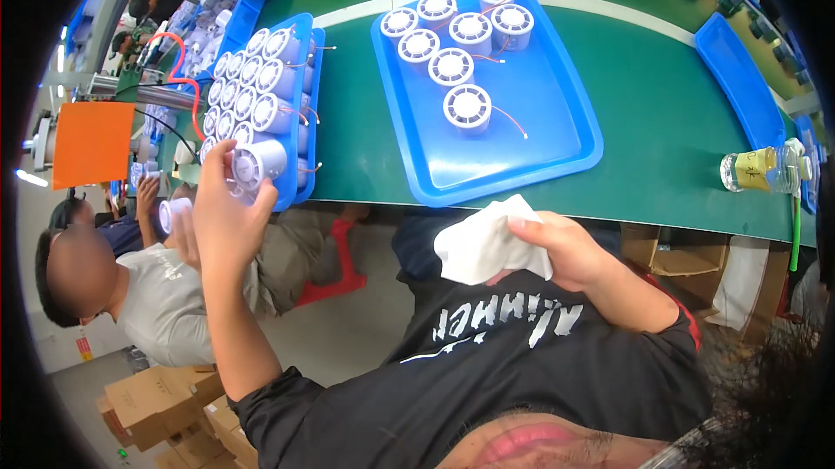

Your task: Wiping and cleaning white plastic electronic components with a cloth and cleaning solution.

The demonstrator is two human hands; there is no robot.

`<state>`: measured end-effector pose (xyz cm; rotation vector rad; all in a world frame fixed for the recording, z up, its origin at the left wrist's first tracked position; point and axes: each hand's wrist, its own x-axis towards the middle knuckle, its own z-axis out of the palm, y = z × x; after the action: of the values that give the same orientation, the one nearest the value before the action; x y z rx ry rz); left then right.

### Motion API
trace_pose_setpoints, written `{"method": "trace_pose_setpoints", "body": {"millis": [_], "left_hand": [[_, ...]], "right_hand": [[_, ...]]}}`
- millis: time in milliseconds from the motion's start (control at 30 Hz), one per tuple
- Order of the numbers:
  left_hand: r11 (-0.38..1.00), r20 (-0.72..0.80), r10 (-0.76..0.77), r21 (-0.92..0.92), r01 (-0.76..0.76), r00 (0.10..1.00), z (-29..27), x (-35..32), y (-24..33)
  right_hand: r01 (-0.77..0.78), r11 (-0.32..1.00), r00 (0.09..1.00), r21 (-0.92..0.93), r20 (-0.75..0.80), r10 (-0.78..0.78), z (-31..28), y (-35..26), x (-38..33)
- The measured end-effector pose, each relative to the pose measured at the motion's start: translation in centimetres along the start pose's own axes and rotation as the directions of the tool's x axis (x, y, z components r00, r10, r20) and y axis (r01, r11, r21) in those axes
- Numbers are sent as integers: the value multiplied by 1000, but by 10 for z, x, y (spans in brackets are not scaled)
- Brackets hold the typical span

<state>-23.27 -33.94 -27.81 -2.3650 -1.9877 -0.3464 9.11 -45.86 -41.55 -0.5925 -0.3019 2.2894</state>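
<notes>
My left hand is closed around a white cylindrical housing with a slotted round end, at the near corner of the left blue tray. Rows of similar housings lie on their sides in that tray, thin wires sticking out to the right. In front of my chest, my right hand pinches a crumpled white cloth. Ahead of me a second blue tray carries several upright housings grouped toward its far side, some trailing thin red wires.
A co-worker in a grey shirt sits at my left, holding a white part. On the green table at right are a clear bottle and an empty blue tray. An orange card hangs at far left.
</notes>
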Motion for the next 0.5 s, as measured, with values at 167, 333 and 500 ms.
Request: {"method": "trace_pose_setpoints", "body": {"millis": [167,333,500], "left_hand": [[612,-9,10,-791,-13,1000,24,-24,48],[44,156,131,-987,151,979,85,-41,112],[-124,330,181,-927,355,926,94,-46,148]], "right_hand": [[381,886,877,-266,-199,-437,13,-29,-1],[206,-599,540,-774,600,-590,49,-56,-4],[49,-690,624,-723,561,-544,50,-53,8]]}}
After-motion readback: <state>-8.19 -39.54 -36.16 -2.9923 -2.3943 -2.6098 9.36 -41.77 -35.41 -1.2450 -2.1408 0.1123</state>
